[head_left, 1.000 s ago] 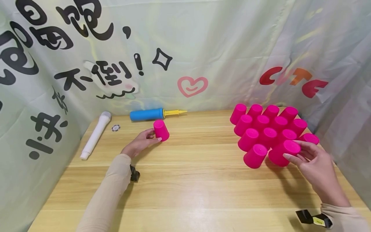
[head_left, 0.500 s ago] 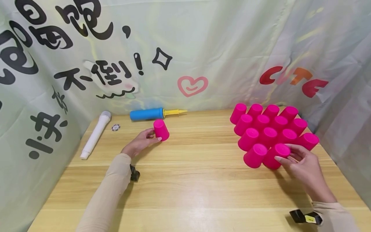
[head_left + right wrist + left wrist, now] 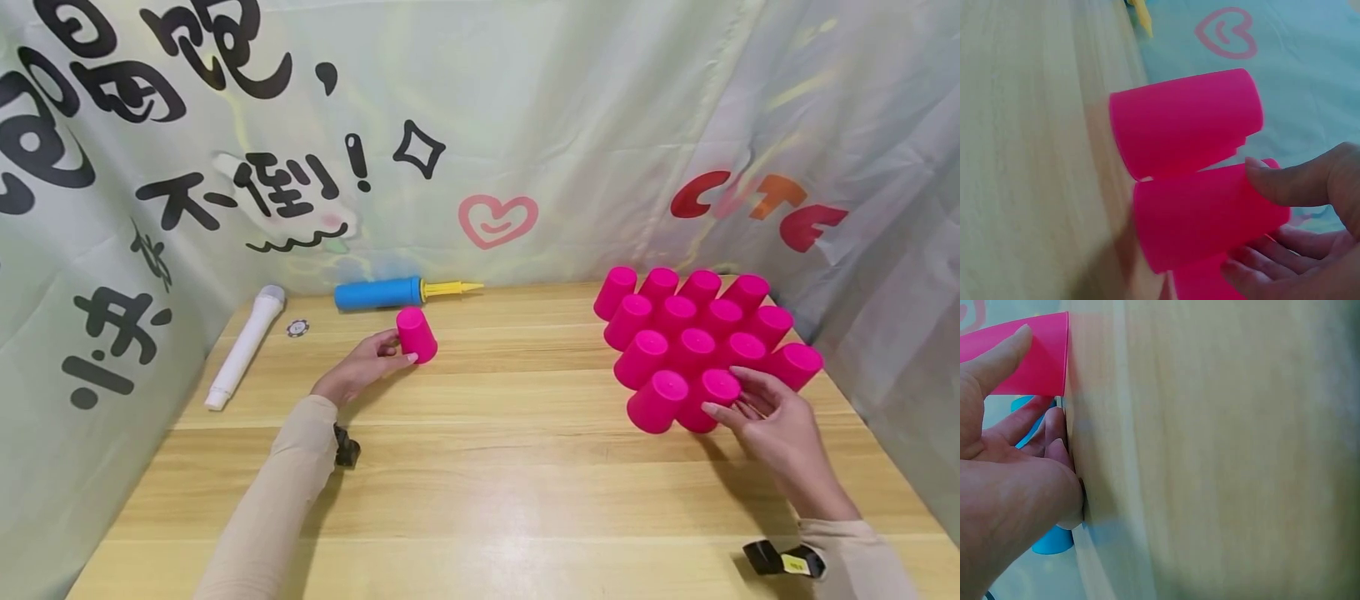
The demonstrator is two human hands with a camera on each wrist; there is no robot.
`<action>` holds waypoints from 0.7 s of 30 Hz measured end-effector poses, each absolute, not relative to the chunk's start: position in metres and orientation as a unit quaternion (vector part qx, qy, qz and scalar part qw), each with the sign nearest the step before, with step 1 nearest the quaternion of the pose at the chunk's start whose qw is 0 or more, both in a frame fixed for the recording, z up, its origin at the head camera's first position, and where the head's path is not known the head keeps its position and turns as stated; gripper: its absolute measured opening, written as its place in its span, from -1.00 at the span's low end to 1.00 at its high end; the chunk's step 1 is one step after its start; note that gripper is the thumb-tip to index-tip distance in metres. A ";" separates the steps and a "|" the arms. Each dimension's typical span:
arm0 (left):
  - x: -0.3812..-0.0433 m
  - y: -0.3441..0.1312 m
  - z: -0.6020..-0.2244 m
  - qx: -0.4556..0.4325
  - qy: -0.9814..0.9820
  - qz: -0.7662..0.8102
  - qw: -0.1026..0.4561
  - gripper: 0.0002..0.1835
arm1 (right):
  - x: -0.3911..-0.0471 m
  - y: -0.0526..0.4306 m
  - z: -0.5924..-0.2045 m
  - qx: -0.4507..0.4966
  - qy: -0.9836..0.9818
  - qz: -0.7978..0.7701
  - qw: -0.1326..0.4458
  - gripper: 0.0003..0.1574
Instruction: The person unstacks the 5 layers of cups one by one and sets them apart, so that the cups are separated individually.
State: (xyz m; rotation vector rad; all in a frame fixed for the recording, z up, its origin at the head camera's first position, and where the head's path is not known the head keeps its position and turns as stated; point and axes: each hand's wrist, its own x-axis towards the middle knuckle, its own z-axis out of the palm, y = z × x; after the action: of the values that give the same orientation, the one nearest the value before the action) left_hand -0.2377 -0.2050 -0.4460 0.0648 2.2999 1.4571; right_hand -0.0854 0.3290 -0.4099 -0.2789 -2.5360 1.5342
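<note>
Upside down on the table stands a lone pink plastic cup [image 3: 416,335], and my left hand [image 3: 360,367] grips its side between thumb and fingers. The left wrist view shows the thumb lying along this cup. On the right, my right hand [image 3: 780,425] holds another upturned pink cup [image 3: 703,402] at the front of a block of like cups. In the right wrist view, that cup [image 3: 1200,219] is beside the neighbouring front cup [image 3: 1185,122], their rims touching or nearly so. Behind them, several more upturned pink cups [image 3: 696,350] stand in close rows.
A blue pump [image 3: 378,294] with a yellow nozzle lies along the table's back edge. To the left are a white microphone-shaped stick [image 3: 247,346] and a small round chip [image 3: 297,328]. A printed cloth [image 3: 585,125] hangs behind the wooden table [image 3: 480,483].
My right hand has moved left with its cup, bringing it down beside the other front cup. The left hand and its cup have stayed in place.
</note>
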 end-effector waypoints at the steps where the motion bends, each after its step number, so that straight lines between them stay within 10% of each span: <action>1: -0.238 -0.205 -0.446 0.025 0.827 0.522 0.209 -0.24 | -0.084 0.329 -0.407 -0.095 -0.852 0.507 0.088 -0.11; 12: -0.233 -0.196 -0.439 0.106 0.852 0.484 0.169 -0.41 | -0.069 0.291 -0.354 -0.075 -0.826 0.504 0.241 -0.20; 21: -0.229 -0.176 -0.429 0.155 0.888 0.420 0.107 -0.56 | -0.081 0.231 -0.345 0.134 -0.809 0.512 0.254 -0.18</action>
State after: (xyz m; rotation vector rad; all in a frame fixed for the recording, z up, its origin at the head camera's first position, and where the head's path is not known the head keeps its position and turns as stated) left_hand -0.2294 -0.1762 -0.4290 0.4560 2.6139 1.2363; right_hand -0.0807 0.2307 -0.3450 0.3628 -2.1986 1.3916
